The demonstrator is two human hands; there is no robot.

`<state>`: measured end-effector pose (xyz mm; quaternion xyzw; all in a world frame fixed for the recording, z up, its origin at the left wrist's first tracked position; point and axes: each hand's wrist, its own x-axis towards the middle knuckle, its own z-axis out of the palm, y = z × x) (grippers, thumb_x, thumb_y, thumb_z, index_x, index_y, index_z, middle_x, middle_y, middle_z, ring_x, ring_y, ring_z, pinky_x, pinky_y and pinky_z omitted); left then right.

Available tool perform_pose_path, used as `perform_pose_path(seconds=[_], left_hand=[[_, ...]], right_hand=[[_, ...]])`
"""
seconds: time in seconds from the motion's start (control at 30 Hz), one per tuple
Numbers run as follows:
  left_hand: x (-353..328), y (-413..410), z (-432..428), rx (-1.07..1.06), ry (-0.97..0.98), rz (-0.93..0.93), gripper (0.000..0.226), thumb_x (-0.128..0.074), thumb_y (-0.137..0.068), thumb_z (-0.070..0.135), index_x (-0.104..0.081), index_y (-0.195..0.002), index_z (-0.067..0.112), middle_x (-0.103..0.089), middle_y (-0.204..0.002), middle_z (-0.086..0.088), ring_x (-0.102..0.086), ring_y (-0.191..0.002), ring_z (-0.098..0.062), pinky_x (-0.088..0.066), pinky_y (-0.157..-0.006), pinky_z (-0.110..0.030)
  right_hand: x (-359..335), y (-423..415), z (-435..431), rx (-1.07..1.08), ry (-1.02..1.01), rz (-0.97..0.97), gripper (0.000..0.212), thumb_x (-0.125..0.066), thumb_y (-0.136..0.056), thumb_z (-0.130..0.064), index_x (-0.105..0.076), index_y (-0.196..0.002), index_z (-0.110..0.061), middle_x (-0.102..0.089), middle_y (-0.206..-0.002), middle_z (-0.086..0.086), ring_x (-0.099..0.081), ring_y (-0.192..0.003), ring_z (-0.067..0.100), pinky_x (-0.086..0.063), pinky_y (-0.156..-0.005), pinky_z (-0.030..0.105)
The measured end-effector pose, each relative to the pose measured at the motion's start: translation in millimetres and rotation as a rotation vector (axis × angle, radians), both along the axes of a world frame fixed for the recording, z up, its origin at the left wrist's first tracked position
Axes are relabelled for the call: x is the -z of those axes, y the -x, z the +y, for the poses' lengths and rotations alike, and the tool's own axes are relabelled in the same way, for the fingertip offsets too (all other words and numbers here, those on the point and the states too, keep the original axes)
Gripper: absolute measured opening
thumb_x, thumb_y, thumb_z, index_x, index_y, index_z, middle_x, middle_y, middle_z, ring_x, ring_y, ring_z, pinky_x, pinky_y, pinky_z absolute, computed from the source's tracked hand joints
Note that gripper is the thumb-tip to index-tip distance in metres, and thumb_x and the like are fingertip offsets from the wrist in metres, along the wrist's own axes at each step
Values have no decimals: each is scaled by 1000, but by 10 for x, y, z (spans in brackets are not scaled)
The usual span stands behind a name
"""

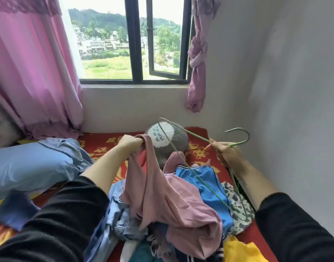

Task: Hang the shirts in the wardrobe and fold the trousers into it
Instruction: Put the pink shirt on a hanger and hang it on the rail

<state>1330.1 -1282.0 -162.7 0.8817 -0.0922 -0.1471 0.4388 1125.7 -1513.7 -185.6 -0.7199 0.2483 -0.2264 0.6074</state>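
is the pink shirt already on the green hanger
No, the left hand grips the pink shirt by one end while the right hand holds the green hanger bare beside it.

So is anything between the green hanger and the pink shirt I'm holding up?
Nothing visible. The left hand lifts the pink shirt, and the green hanger in the right hand hangs right beside it, over the clothes pile.

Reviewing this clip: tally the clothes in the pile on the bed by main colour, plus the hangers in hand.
Pink garment, gripped by the left hand: 1
Bright blue garment: 1
Yellow garment: 1
Grey-and-white patterned garment: 1
Pale denim garment: 1
Green wire hanger, in the right hand: 1
Total: 6
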Motion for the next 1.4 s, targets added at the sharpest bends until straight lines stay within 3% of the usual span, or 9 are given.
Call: perform_pose_path(seconds=[0.2, 0.43, 0.6, 0.8, 0.87, 0.97, 1.07, 1.17, 1.4], left_hand=[[51, 19, -33, 9, -141, -99, 52, -54, -87, 51, -62, -85, -1, -65, -93, -14, -62, -91, -30, -44, -70, -30], [-49, 322, -142, 115, -316, -257, 57, -45, -86, 57, -59, -66, 6, -61, -69, -11, -63, -81, -34, -39, -62, -28], [-18, 781, -316, 334, 4, -143, 42, -49, -91, 32, -51, -55, 12, -53, -57, -14, -47, -53, -29, -32, -53, -29], [-54, 670, 31, 841, 37, 243, 43, -66, -71, 24, -69, -114, 23, -67, -95, -1, -62, -85, -9, -49, -75, -26], [54, 512, 58, 674, 60, -3, 52, -62, -69, 24, -63, -120, 32, -63, -114, -1, -58, -105, -13, -48, -89, -27], [278, 367, 52, 735, -438, -549, 39, -49, -80, 40, -56, -119, 41, -58, -122, 3, -49, -118, -21, -41, -94, -37], [402, 356, 56, 838, -698, -679, 9, -51, -79, 21, -59, -83, 23, -65, -87, 3, -61, -89, -25, -49, -74, -35], [337, 415, 76, 885, -668, -731, 12, -51, -72, 7, -57, -73, 17, -63, -80, 1, -61, -81, -28, -53, -70, -40], [313, 430, 111, 996, -528, -791, 11, -55, -77, 15, -64, -78, 20, -63, -80, 6, -60, -76, -19, -51, -69, -38]], right_hand=[[402, 492, -63, -226, -391, 61, 29, -56, -89, -26, -64, -73, -4, -14, -47, -5, -11, -37, 7, -5, -38, 22], [545, 424, 258, -129, -179, 163, 29, -57, -94, -25, -68, -77, -4, -22, -44, -6, -18, -36, 7, -12, -38, 21], [639, -19, 757, -22, 232, 231, 34, -62, -90, -22, -71, -61, -8, -44, -46, -2, -37, -48, 7, -35, -53, 30], [512, -172, 898, 72, -29, 76, 38, -63, -73, -15, -42, -43, -22, -35, -51, -1, -30, -52, 15, -25, -51, 32], [436, -122, 924, -26, -30, 58, 39, -61, -72, -13, -40, -41, -23, -33, -49, -2, -27, -49, 13, -22, -48, 29], [399, -57, 1033, -202, -127, 69, 37, -57, -69, -6, -36, -44, -25, -27, -47, -4, -19, -43, 10, -14, -43, 21], [385, 14, 1143, -469, -392, 29, 12, -41, -53, -7, -42, -60, -18, -30, -56, 0, -22, -46, 8, -15, -43, 18], [497, 45, 996, -582, -541, 38, 42, -39, -56, -4, -67, -87, -6, -58, -79, 9, -48, -65, 13, -33, -59, 26], [689, -184, 1010, -277, 198, 149, 20, -67, -78, -39, -63, -86, -21, -63, -78, -4, -55, -68, 9, -46, -66, 32]])
